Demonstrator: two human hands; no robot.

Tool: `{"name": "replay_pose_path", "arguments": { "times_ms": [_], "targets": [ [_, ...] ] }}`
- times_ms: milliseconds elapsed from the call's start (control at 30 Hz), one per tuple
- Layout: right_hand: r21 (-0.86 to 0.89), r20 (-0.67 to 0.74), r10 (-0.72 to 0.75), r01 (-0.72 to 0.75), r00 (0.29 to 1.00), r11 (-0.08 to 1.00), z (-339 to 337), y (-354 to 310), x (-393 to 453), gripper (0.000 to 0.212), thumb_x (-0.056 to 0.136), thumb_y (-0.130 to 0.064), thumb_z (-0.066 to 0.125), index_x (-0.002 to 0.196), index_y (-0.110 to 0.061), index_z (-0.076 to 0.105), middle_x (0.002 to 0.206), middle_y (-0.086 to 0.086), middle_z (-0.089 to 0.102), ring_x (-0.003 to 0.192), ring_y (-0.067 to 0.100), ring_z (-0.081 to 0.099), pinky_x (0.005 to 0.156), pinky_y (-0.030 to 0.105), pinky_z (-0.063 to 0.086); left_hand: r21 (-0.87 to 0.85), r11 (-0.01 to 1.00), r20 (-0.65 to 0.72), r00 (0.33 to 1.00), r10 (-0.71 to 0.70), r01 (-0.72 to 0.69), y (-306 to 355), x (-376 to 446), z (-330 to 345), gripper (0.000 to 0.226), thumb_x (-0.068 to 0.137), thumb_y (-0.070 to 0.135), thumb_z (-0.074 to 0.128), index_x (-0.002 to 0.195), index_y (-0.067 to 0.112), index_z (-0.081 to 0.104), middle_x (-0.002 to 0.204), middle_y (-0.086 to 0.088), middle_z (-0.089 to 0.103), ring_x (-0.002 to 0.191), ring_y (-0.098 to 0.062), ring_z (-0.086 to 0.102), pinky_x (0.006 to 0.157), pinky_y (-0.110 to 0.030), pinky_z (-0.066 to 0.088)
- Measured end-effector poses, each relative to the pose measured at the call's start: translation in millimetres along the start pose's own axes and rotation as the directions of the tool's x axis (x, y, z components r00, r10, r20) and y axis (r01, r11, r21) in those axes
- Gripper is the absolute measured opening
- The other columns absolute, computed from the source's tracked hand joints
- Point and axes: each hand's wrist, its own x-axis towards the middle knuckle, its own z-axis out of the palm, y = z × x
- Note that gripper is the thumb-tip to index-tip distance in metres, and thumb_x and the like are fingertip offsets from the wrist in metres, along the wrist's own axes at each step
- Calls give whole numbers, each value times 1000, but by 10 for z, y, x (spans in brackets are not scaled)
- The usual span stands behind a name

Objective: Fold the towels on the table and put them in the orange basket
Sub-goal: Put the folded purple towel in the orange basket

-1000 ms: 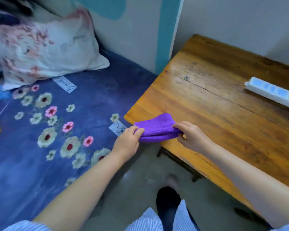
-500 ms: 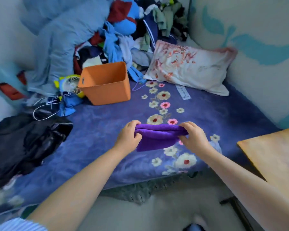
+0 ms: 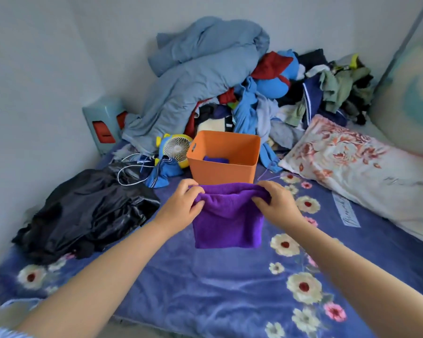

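Folded purple towel [image 3: 226, 223]: hangs above the bed, just near of the orange basket [image 3: 224, 157], top edge pinched by left hand [image 3: 181, 207] and right hand [image 3: 277, 204]. Step: transfer to basket, which already holds a blue item. Next: carry farther, lower inside, release.

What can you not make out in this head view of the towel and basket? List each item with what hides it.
- Basket contents: its front wall hides all but a scrap of dark blue cloth.
- Fold count of the towel: only its front face shows.
- Fingers of left hand and right hand: tips buried in the towel's top edge.
- Table: outside the frame.
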Motion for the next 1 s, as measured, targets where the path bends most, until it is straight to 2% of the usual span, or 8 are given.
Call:
{"name": "replay_pose_path", "arguments": {
  "times_ms": [200,367,433,633,733,867,933,1000],
  "targets": [
    [18,66,-41,40,997,999,53,269,1125,31,76,4,64,107,6,61,104,20,65,100,33,58,71,15,29,-17,997,95,992,-79,81,-320,1014,-8,15,92,9,50,99,-2,56,113,-11,50,104,-23,51,88,-22,34],
    [9,147,-5,4,989,1000,193,558,1843,35,75,6,60,109,1,60,108,16,62,101,30,56,73,11,28,-57,986,55,986,-155,158,-533,1694,65,3,93,6,46,91,6,48,97,-11,49,96,-27,49,78,-27,34],
    [10,148,7,-8,989,1000,276,607,2055,35,74,7,59,109,1,59,108,17,62,102,30,55,70,11,27,-57,983,54,984,-169,172,-636,1910,94,9,93,5,44,95,-2,50,101,-16,51,96,-26,48,79,-26,33],
    [10,85,75,-77,994,997,514,750,2700,32,77,4,59,109,1,59,104,19,60,85,22,48,63,12,23,-169,972,6,987,-163,162,-1078,2713,227,25,91,3,49,114,-6,49,115,-21,54,107,-31,50,77,-11,27],
    [-5,21,137,-137,990,991,634,852,3018,34,78,6,57,112,3,57,108,21,59,98,30,53,69,13,25,-289,938,-4,980,-199,190,-1297,3157,354,43,90,7,53,131,3,40,121,-17,55,110,-28,53,83,-15,32],
    [-20,-93,211,-214,973,977,826,995,3503,34,78,9,54,111,4,58,105,23,61,97,34,54,74,22,31,-378,903,1,976,-219,203,-1572,3770,582,44,90,9,54,131,4,42,124,-17,55,113,-29,53,93,-23,39],
    [-22,-132,240,-245,962,969,923,1084,3686,33,78,9,52,110,3,58,105,22,61,93,29,52,69,17,28,-364,914,-4,981,-195,181,-1665,4018,702,38,91,10,52,128,3,47,125,-17,55,115,-29,51,98,-31,39],
    [-7,-164,280,-285,946,958,1062,1234,3877,34,79,10,49,110,1,57,104,21,60,89,22,49,69,14,27,-342,929,-5,988,-154,143,-1780,4275,888,31,91,7,50,121,-1,53,119,-18,57,112,-29,51,91,-21,36]
  ]
}}
